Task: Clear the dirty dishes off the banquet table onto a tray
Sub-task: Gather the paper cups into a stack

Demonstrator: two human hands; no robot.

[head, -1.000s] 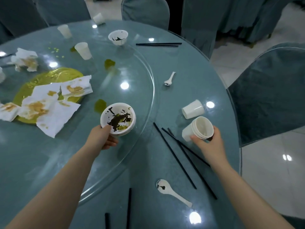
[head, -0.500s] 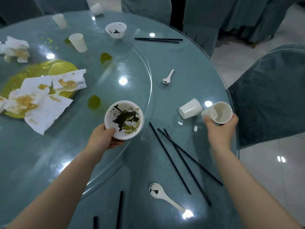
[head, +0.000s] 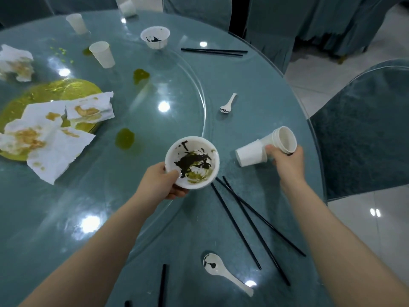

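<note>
Head view shows a round blue-green table (head: 254, 89) filling most of the frame, with a glass turntable (head: 132, 196) over its left and middle. Left of centre lies a yellow-smeared plate (head: 55, 91) under stained paper napkins (head: 51, 138). No tray is in view.

At frame centre the left hand (head: 161, 185) grips a dirty white bowl (head: 192, 161) by its near rim, thumb over the edge and fingers curled beneath, lifted and roughly level, probably so the dark residue stays inside. At right of centre the right hand (head: 285, 160) curls round stacked paper cups (head: 281, 141), mouth tilted toward the camera. Their base meets a fallen cup (head: 251, 155) lying on the table, seemingly to gather it into the stack and carry more per trip.

Smaller pieces left to clear: black chopsticks (head: 250, 222) at lower right, another bowl (head: 155, 37) at the top, upright cups (head: 103, 54), and two spoons (head: 221, 271).
</note>
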